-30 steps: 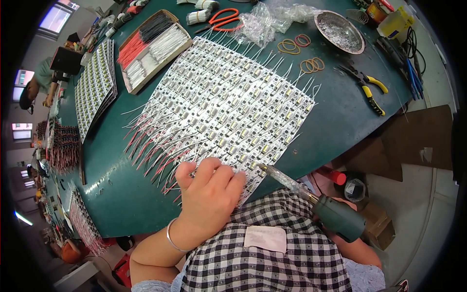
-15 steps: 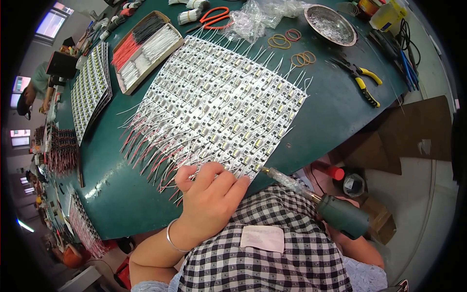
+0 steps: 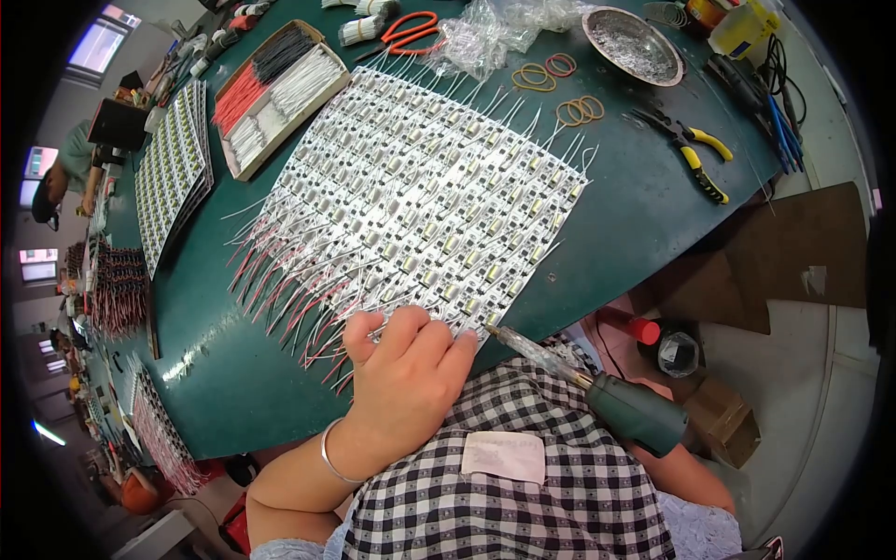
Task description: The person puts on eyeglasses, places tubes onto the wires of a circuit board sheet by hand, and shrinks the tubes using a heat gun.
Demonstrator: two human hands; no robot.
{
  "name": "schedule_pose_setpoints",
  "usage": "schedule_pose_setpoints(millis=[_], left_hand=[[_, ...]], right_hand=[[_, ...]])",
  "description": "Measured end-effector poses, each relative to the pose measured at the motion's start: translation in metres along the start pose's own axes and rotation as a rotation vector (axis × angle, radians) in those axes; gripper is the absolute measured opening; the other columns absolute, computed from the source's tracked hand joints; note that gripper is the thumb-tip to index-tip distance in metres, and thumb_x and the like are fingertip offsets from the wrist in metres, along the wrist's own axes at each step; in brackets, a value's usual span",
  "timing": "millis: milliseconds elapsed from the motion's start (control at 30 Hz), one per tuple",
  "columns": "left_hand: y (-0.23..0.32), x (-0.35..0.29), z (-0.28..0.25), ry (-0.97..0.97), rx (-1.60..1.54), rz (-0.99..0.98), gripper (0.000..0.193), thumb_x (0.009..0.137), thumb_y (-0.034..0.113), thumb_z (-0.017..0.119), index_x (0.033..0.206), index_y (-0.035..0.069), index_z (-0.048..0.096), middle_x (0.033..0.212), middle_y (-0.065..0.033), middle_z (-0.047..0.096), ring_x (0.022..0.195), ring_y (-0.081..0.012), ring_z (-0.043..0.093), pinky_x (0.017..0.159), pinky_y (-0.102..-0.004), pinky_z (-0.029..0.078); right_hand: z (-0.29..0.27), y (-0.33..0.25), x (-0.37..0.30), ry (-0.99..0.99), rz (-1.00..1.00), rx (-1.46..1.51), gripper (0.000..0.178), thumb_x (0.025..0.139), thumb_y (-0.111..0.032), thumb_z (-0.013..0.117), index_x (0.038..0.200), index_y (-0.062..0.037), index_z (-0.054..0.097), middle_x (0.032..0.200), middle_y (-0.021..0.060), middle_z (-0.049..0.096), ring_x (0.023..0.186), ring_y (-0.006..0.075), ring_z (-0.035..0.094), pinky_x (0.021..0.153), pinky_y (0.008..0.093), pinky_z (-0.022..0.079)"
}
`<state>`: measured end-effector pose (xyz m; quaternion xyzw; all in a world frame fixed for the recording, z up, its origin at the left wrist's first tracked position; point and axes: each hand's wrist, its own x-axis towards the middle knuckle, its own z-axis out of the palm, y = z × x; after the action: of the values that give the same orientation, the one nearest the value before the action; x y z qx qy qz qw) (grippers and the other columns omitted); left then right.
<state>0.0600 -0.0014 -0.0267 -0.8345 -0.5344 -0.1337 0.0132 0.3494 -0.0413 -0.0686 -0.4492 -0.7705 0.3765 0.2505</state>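
A large white panel of circuit boards point(image 3: 415, 201) lies on the green table, with white, red and black wires trailing from its edges. My left hand point(image 3: 408, 378) rests at the panel's near corner, its fingers curled down and closed. Whatever they pinch is hidden beneath them. My right hand point(image 3: 651, 390) is mostly covered by the soldering iron point(image 3: 639, 413) it grips; only some skin shows behind the dark green handle. The iron's tip touches or nearly touches the panel's near right corner, close beside my left fingertips.
A box of sorted red, black and white wires point(image 3: 280, 98) stands beyond the panel. Orange-handled scissors point(image 3: 409, 33), rubber bands point(image 3: 581, 111), a metal bowl point(image 3: 679, 70) and yellow-black pliers point(image 3: 695, 154) lie along the far and right side. More board panels point(image 3: 173, 163) lean at left.
The soldering iron has shifted left, its tip moving a little along the panel's near corner. My left hand has barely moved.
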Motion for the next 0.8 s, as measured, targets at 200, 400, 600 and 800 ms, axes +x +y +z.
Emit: schedule_pose_setpoints(millis=[200, 400, 600, 800], left_hand=[[0.0, 0.003, -0.002, -0.018, 0.024, 0.017, 0.012, 0.068, 0.013, 0.06, 0.08, 0.013, 0.064, 0.069, 0.0036, 0.049, 0.081, -0.0134, 0.051, 0.083, -0.041, 0.025], [0.003, 0.003, -0.001, -0.023, 0.034, 0.027, 0.011, 0.068, 0.013, 0.06, 0.079, 0.013, 0.064, 0.068, 0.0035, 0.048, 0.08, -0.0134, 0.05, 0.082, -0.0413, 0.025], [0.005, 0.003, -0.002, -0.023, 0.038, 0.031, 0.01, 0.069, 0.013, 0.06, 0.078, 0.013, 0.064, 0.068, 0.0036, 0.048, 0.08, -0.0135, 0.05, 0.082, -0.0413, 0.026], [0.003, 0.003, -0.001, -0.034, 0.042, 0.015, 0.01, 0.069, 0.013, 0.061, 0.078, 0.014, 0.063, 0.068, 0.0038, 0.049, 0.081, -0.0135, 0.05, 0.082, -0.0413, 0.026]], right_hand=[[-0.002, -0.002, 0.003, -0.014, -0.02, -0.084, 0.031, 0.064, -0.023, 0.069, 0.093, -0.0121, 0.067, 0.086, 0.0049, 0.064, 0.076, 0.0241, 0.063, 0.07, 0.0324, 0.051], [-0.001, 0.001, 0.001, -0.001, -0.106, -0.107, 0.028, 0.069, -0.023, 0.068, 0.093, -0.0091, 0.067, 0.088, 0.0057, 0.065, 0.076, 0.0229, 0.063, 0.069, 0.0295, 0.051], [-0.011, -0.018, 0.015, 0.064, 0.136, 0.242, 0.029, 0.081, -0.029, 0.058, 0.082, 0.0, 0.062, 0.069, 0.0063, 0.062, 0.062, 0.0177, 0.06, 0.058, 0.0293, 0.048], [-0.006, -0.021, 0.022, 0.099, 0.154, 0.29, 0.034, 0.083, -0.031, 0.053, 0.083, 0.0017, 0.061, 0.064, 0.0063, 0.06, 0.059, 0.017, 0.059, 0.059, 0.028, 0.047]])
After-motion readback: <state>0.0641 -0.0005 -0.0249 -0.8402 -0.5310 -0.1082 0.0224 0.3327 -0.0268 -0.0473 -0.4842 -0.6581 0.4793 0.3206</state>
